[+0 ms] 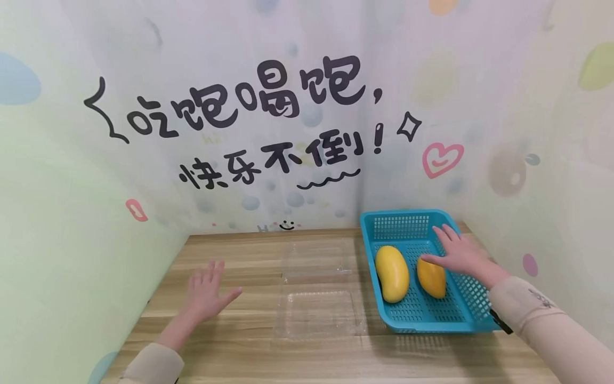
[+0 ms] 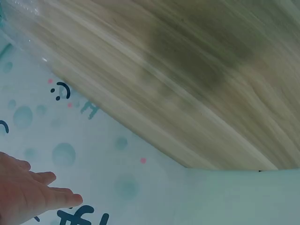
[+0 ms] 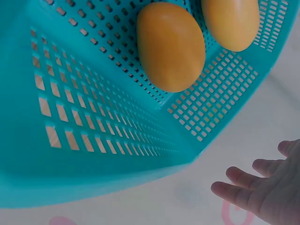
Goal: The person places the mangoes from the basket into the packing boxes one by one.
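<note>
Two yellow mangoes lie in a blue plastic basket [image 1: 408, 325] on the right of the table. The left mango [image 1: 392, 274] is lighter and longer; the right mango [image 1: 431, 278] is more orange, its upper end hidden behind my right hand [image 1: 462, 256]. That hand hovers over the basket's right side, fingers spread, holding nothing. In the right wrist view the orange mango [image 3: 171, 47] sits beside the basket's perforated wall. My left hand [image 1: 206, 293] is held above the table at the left, fingers spread, nothing in it. Between the hands lies a clear, open plastic clamshell box [image 1: 321, 314].
The wood-grain table [image 1: 230, 352] ends at a printed back wall [image 1: 288, 32] with black lettering. A pale green side [image 1: 72, 213] borders it at the left, and another wall [image 1: 566, 213] stands close to the basket on the right.
</note>
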Demonstrator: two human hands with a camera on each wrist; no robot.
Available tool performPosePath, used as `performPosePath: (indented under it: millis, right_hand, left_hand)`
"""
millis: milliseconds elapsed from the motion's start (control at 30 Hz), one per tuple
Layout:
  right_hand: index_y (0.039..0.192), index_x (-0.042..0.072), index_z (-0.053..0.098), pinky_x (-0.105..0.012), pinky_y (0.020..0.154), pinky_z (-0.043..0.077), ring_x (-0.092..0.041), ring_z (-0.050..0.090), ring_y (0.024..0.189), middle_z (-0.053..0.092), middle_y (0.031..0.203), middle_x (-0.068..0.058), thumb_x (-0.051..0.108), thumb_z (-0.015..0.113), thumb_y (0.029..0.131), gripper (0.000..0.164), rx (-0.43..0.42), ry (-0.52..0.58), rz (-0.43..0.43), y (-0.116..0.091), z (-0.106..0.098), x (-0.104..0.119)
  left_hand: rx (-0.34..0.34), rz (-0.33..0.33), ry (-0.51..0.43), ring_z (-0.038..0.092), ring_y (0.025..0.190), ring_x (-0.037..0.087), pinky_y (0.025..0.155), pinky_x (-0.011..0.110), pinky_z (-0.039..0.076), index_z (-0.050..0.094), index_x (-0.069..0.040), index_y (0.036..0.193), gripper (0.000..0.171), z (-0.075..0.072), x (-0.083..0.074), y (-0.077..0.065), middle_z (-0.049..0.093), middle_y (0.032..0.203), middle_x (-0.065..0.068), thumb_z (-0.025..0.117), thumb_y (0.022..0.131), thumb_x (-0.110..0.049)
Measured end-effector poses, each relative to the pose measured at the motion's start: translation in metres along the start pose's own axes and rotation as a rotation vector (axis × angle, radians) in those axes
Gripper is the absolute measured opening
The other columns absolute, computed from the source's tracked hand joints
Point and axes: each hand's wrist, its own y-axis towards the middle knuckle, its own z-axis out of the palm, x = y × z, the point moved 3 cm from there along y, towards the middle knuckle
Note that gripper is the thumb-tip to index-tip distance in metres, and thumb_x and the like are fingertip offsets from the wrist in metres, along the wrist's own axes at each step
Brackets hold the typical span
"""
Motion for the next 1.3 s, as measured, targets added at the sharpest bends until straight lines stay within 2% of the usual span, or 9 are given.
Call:
performPosePath:
  millis: [233, 400, 500, 667, 867, 1167, 1300]
  right_hand:
    - [0.140, -0.011, 0.015, -0.074, 0.091, 0.023, -0.060, 0.015, 0.123, 0.011, 0.141, -0.040, 0.058, 0.056, 0.081, 0.099, 0.055, 0.020, 0.038, 0.010, 0.005, -0.010]
    - [0.140, -0.012, 0.017, -0.072, 0.091, 0.027, -0.063, 0.020, 0.119, 0.012, 0.139, -0.042, 0.059, 0.055, 0.081, 0.099, 0.082, -0.001, 0.065, 0.016, 0.007, -0.012]
    - [0.141, -0.011, 0.014, -0.071, 0.090, 0.030, -0.063, 0.022, 0.118, 0.010, 0.139, -0.042, 0.060, 0.054, 0.081, 0.101, 0.117, 0.022, 0.092, 0.018, 0.008, -0.012]
    - [0.141, -0.010, 0.011, -0.071, 0.092, 0.027, -0.061, 0.017, 0.122, 0.008, 0.139, -0.043, 0.067, 0.052, 0.078, 0.108, 0.196, 0.072, 0.136, 0.020, 0.014, -0.012]
    - [0.141, -0.011, 0.012, -0.071, 0.096, 0.021, -0.059, 0.012, 0.125, 0.011, 0.139, -0.043, 0.072, 0.051, 0.075, 0.113, 0.267, 0.075, 0.179, 0.022, 0.019, -0.013]
    - [0.135, -0.018, 0.018, -0.069, 0.096, 0.026, -0.060, 0.017, 0.122, 0.018, 0.136, -0.044, 0.063, 0.055, 0.079, 0.105, 0.308, 0.063, 0.154, 0.023, 0.025, -0.013]
    - [0.136, -0.017, 0.017, -0.069, 0.095, 0.025, -0.059, 0.017, 0.123, 0.017, 0.137, -0.044, 0.058, 0.058, 0.079, 0.102, 0.323, 0.067, 0.181, 0.024, 0.031, -0.016]
  left_hand:
    - [0.004, 0.035, -0.006, 0.003, 0.129, 0.058, 0.103, 0.069, 0.006, 0.018, 0.004, 0.142, 0.085, 0.016, -0.011, -0.001, 0.013, 0.145, 0.033, 0.054, 0.086, -0.049]
    - [0.041, 0.041, -0.024, 0.002, 0.130, 0.056, 0.103, 0.068, 0.006, 0.019, 0.006, 0.142, 0.085, 0.028, -0.020, -0.004, 0.014, 0.145, 0.033, 0.056, 0.086, -0.046]
    - [0.050, 0.057, -0.048, 0.005, 0.130, 0.057, 0.103, 0.067, 0.007, 0.020, 0.007, 0.141, 0.085, 0.035, -0.026, -0.007, 0.017, 0.143, 0.034, 0.057, 0.085, -0.046]
    - [0.064, 0.089, -0.079, 0.012, 0.129, 0.056, 0.104, 0.066, 0.011, 0.023, 0.008, 0.140, 0.086, 0.049, -0.034, -0.012, 0.023, 0.142, 0.034, 0.059, 0.084, -0.046]
    - [0.119, 0.105, -0.123, 0.018, 0.129, 0.054, 0.105, 0.065, 0.012, 0.023, 0.006, 0.141, 0.086, 0.065, -0.042, -0.018, 0.025, 0.143, 0.030, 0.061, 0.083, -0.046]
    - [0.175, 0.120, -0.144, 0.027, 0.127, 0.052, 0.106, 0.060, 0.018, 0.025, 0.003, 0.141, 0.094, 0.083, -0.055, -0.026, 0.032, 0.142, 0.025, 0.061, 0.078, -0.056]
    - [0.181, 0.116, -0.161, 0.027, 0.125, 0.054, 0.105, 0.062, 0.020, 0.025, 0.002, 0.142, 0.093, 0.087, -0.058, -0.029, 0.032, 0.142, 0.026, 0.060, 0.078, -0.056]
